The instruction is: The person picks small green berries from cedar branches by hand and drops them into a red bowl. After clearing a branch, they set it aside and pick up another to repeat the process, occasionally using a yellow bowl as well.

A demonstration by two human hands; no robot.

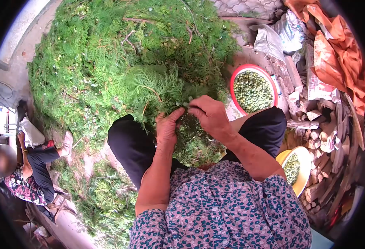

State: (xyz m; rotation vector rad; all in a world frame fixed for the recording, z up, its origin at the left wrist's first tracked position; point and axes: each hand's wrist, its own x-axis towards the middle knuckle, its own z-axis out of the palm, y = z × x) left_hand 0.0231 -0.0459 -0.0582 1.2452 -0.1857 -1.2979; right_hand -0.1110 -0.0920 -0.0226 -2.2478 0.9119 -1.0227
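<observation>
A green sprig (189, 125) is hanging between the two hands, above the gap between the person's knees. Its leafy part is pointing down toward the lap, and its long axis is running roughly from the fingertips back toward the body; the upper end is merging with foliage beyond, so its full line cannot be told.

The left hand (167, 126) is reaching forward, thumb up, its fingers closing narrowly on the sprig. The right hand (210, 117) is coming in from the right with a bent wrist, back of the hand up, its thumb and fingers pinching at the sprig's top, close to the left thumb. What lies inside the pinch is too small to tell.

A large heap of green branches (120, 54) is spreading ahead and to the left, its near edge crowding the hands. The dark-clad knees (131, 135) are flanking them. A red-rimmed basin (253, 89) of small green pieces is standing ahead on the right; a yellow basin (302, 177) is sitting beside the right elbow, near stacked firewood (319, 141). Another person (35, 166) is sitting well apart on the left.
</observation>
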